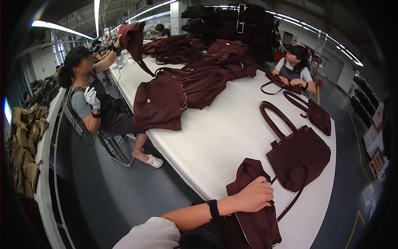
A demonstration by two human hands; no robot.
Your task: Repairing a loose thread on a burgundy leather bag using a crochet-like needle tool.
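Note:
My left hand (253, 195), with a black band at the wrist, is closed on the upper part of a maroon fabric bag (259, 226) at the table's near edge. The bag lies slumped, and a metal-edged opening shows along its side. Its top folds up beyond my fingers. Just past it lies a maroon handbag (300, 155) with two long looped handles and a loose strap trailing toward my bag. My right hand does not show.
A white table (199, 145) bears a heap of maroon bags (186, 91) and a small maroon bag (318, 118) at its right edge. One person (89, 87) sits at left, lifting a bag; another (292, 70) handles a bag at far right. Khaki fabric pieces (25, 145) hang at far left.

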